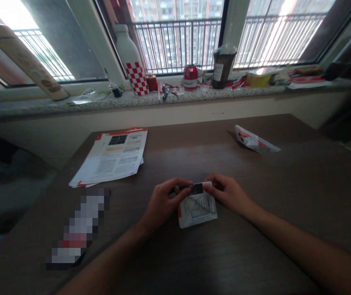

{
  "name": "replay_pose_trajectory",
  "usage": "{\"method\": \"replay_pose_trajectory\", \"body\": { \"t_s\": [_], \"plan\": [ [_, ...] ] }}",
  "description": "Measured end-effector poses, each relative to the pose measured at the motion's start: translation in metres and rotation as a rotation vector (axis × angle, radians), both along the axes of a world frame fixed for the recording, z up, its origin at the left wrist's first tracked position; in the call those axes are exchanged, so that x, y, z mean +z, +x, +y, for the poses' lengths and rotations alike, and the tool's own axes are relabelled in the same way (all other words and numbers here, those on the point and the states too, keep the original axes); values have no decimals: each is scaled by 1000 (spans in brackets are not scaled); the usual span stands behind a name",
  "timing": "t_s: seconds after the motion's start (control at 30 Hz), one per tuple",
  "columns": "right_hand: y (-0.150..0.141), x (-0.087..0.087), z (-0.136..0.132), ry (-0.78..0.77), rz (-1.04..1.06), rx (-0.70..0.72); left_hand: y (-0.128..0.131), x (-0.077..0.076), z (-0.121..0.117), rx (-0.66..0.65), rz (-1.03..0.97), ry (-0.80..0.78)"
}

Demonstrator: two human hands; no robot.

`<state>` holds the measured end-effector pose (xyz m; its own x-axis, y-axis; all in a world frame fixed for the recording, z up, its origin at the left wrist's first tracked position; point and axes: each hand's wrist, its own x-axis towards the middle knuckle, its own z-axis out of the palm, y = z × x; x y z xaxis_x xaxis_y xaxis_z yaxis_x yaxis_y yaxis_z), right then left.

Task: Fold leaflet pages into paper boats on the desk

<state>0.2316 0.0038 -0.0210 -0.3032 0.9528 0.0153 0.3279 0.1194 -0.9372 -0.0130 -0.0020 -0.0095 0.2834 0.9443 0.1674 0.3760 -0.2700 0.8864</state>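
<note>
A small folded sheet of printed paper, roughly square with a dark block along its far edge, is at the middle of the table. My left hand pinches its far left corner between thumb and fingers. At the far right corner, my right hand grips the paper the same way, thumb on top. Crease lines run across the printed face. The fingers hide parts of the upper edge.
A stack of printed sheets lies at the table's left. Near it is a blurred-out phone-shaped object. A folded paper shape stands at the back right. The windowsill holds a checkered bottle, a red can and a dark cup.
</note>
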Motion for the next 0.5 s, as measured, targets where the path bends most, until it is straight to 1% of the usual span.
{"method": "replay_pose_trajectory", "body": {
  "t_s": [0.13, 0.33, 0.5],
  "plan": [
    [1, -1, -4, 17, 0, 2, 1, -1, 0, 12, -8, -34],
    [1, 2, -6, 28, -2, -16, -2, 0, -1, 11, -28, -69],
    [6, 1, -2, 38, -19, -62, -3, 3, 0, 36, -134, -81]
  ]
}}
